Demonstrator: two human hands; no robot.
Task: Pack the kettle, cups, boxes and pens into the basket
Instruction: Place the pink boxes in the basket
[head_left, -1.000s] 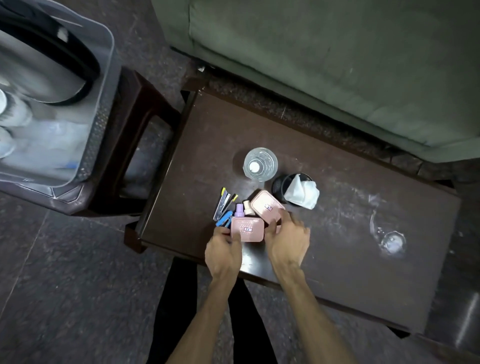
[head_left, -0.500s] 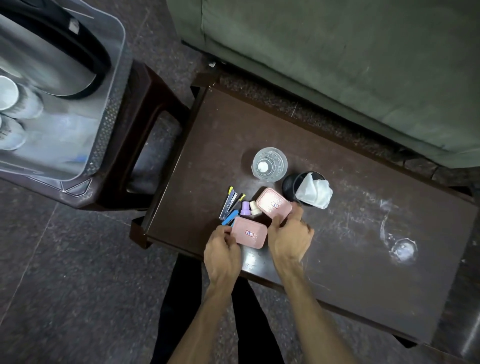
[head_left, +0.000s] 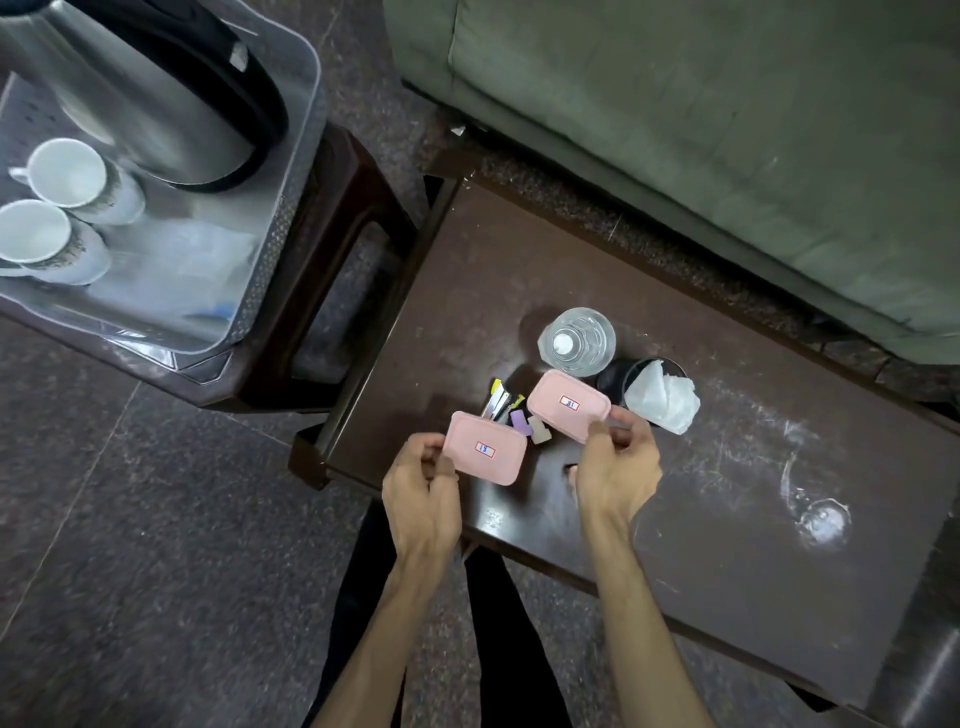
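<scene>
Two pink boxes with small labels are lifted above the dark table (head_left: 727, 519). My left hand (head_left: 423, 499) grips the nearer pink box (head_left: 485, 447) by its left end. My right hand (head_left: 615, 467) pinches the farther pink box (head_left: 569, 405) at its right end. Between and under the boxes lie several pens and markers (head_left: 506, 408). At upper left the clear plastic basket (head_left: 275, 291) holds a steel kettle (head_left: 156, 104) with a black handle and two white cups (head_left: 65, 171) lying on their sides.
The basket rests on a dark stool (head_left: 332, 249) left of the table. A clear water bottle (head_left: 576, 340) and a black cup stuffed with white tissue (head_left: 660, 395) stand behind the boxes. A green sofa (head_left: 727, 130) borders the table's far side. White smears mark the table's right part.
Both hands have taken hold of the pink boxes and raised them off the table, pulling them apart. The view has shifted so more of the basket shows.
</scene>
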